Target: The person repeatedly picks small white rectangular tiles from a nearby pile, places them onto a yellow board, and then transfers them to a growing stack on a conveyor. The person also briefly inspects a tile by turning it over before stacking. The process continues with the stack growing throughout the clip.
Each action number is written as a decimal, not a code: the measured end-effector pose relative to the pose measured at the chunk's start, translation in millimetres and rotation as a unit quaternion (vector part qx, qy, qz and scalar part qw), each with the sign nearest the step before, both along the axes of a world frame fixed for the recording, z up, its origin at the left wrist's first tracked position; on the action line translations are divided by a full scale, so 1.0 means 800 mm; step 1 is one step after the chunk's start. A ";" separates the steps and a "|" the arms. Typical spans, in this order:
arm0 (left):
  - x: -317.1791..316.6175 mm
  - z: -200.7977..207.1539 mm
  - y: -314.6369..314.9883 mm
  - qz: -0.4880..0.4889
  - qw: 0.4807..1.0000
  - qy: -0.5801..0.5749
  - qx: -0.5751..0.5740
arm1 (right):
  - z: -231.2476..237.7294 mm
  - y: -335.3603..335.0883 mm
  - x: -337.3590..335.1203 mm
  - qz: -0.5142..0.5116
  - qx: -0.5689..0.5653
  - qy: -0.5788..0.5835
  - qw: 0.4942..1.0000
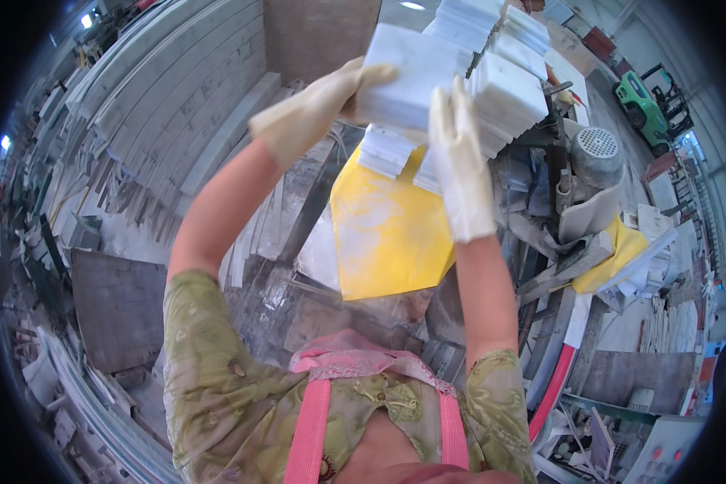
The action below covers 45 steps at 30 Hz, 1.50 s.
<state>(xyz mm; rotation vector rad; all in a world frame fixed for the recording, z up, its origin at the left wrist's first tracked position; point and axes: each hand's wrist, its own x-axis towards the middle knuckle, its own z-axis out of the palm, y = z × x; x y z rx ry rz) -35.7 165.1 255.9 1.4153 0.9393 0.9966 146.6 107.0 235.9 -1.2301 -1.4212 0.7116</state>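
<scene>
A stack of white, grey-veined stone tiles (411, 73) is held between my two gloved hands, ahead of me at arm's length. My left hand (327, 101), in a cream rubber glove, grips its left side with the thumb over the top edge. My right hand (462, 153), gloved alike, presses its near right side with the fingers stretched along it. More stacks of white tiles (511, 87) stand just beyond and to the right. Lower tile stacks (385, 152) show beneath the held one, behind a yellow sheet (387, 234) dusted white.
Long stone slabs (185, 97) are piled at the far left. To the right stand a grey motor (597, 153) with a perforated cover and a yellow cloth (617, 254). A green forklift (645, 105) is parked at the far right. A brown board (117, 310) leans at the left.
</scene>
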 end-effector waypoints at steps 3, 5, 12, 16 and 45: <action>0.027 0.024 0.059 -0.055 0.997 -0.016 -0.044 | 0.046 0.039 0.009 -0.058 0.002 -0.040 0.997; 0.033 0.024 0.085 -0.071 0.997 0.007 -0.043 | 0.058 0.061 0.012 -0.071 -0.075 -0.069 0.992; 0.040 0.001 0.128 -0.053 0.992 0.093 -0.068 | 0.030 0.099 0.004 -0.173 -0.126 -0.153 0.965; 0.028 0.046 0.129 -0.119 0.940 0.316 -0.041 | 0.018 0.107 -0.002 -0.197 -0.115 -0.133 0.964; 0.021 0.008 0.109 0.005 0.938 0.268 0.220 | -0.150 -0.356 0.236 -0.445 -0.031 -0.119 0.887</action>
